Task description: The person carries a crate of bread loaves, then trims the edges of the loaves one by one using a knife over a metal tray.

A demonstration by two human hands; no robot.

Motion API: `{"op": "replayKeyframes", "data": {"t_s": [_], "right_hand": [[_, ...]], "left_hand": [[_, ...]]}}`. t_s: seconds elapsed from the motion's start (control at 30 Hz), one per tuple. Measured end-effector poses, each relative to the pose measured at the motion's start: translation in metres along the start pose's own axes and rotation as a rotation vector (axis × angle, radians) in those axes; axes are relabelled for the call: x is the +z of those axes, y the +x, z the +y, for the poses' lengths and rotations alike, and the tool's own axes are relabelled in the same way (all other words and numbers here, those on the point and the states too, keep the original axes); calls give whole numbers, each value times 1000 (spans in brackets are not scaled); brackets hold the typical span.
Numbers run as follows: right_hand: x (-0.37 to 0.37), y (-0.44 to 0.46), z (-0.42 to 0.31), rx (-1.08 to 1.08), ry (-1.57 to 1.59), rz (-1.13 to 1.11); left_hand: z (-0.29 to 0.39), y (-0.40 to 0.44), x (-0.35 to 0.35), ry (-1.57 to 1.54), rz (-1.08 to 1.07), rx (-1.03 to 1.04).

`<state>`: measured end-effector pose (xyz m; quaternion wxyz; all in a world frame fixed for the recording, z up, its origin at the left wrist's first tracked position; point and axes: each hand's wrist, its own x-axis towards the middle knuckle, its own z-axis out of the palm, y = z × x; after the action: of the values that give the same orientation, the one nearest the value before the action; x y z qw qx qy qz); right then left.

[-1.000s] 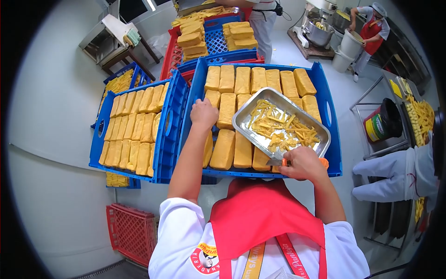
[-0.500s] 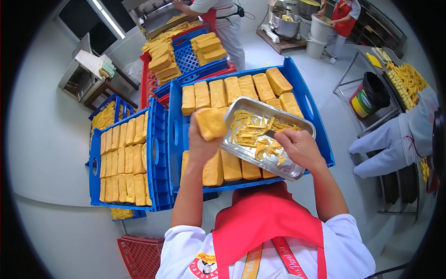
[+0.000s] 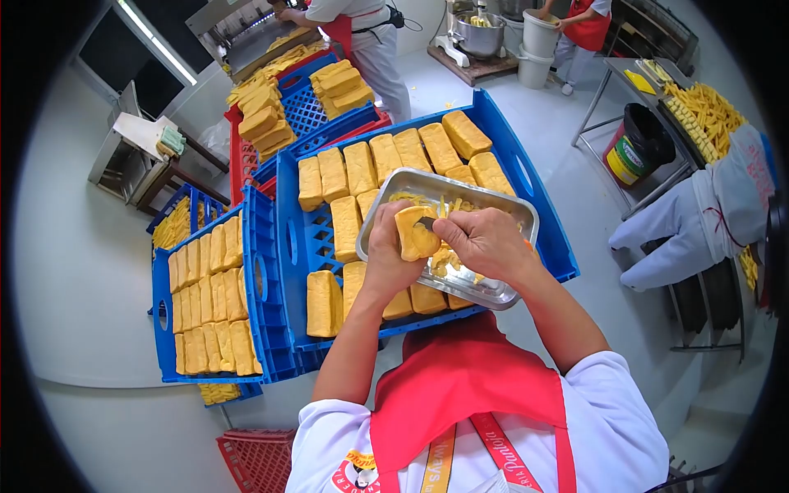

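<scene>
My left hand [image 3: 389, 246] is wrapped round a yellow-orange loaf [image 3: 417, 240], its end turned up. In my right hand [image 3: 485, 241] is a small knife [image 3: 426, 222], whose dark blade touches the loaf's end face. Most of its handle is hidden by my fingers. Both hands are over a metal tray [image 3: 493, 294] with yellow trimmings [image 3: 445, 261] in it. The tray rests on rows of similar loaves [image 3: 359, 168] inside a blue crate [image 3: 538, 205].
At the left stands a second blue crate [image 3: 269, 329] of loaves. Behind are stacked crates of dough pieces [image 3: 259, 115], a person [image 3: 374, 49] at a machine, and a mixer [image 3: 481, 34]. To the right, another person [image 3: 682, 230] stands by a rack with yellow strips [image 3: 711, 111].
My left hand has brought the loaf rightward over the tray. My right hand has moved left from the trimmings, and the knife now meets the loaf. The view has shifted slightly.
</scene>
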<state>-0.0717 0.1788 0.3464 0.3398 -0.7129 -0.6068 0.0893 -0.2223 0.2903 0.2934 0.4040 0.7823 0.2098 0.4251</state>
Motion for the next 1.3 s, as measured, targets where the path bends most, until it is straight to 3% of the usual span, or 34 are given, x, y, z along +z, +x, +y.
{"op": "replayKeyframes", "data": {"t_s": [0.33,0.4,0.47,0.53,0.63,0.67,0.8,0.9,1.0,1.2,1.3], "right_hand": [[0,-5,8,131,257,-148],[-10,-4,13,260,180,-188],[-14,-5,19,221,102,-86],[-17,-5,26,177,25,15],[-14,-4,30,236,-5,7],[-11,-4,27,166,-18,34],[-4,1,17,-70,-104,151],[-2,7,15,-136,-191,200],[0,10,21,-184,-266,159],[7,10,26,-173,-252,16],[7,7,20,-98,-255,-69]], "left_hand": [[-13,14,8,98,-14,65],[-23,18,2,-358,-30,-373],[-38,23,-7,-432,8,-381],[-36,30,-18,-922,-56,-815],[-36,28,-13,-1080,-40,-880],[-36,29,-11,-1166,-59,-915],[-25,30,-3,-1182,-48,-930],[-21,31,0,-1156,2,-971],[-30,31,-4,-1226,-107,-943],[-27,38,4,-1067,-44,-880],[-35,42,4,-1133,-138,-854]]}}
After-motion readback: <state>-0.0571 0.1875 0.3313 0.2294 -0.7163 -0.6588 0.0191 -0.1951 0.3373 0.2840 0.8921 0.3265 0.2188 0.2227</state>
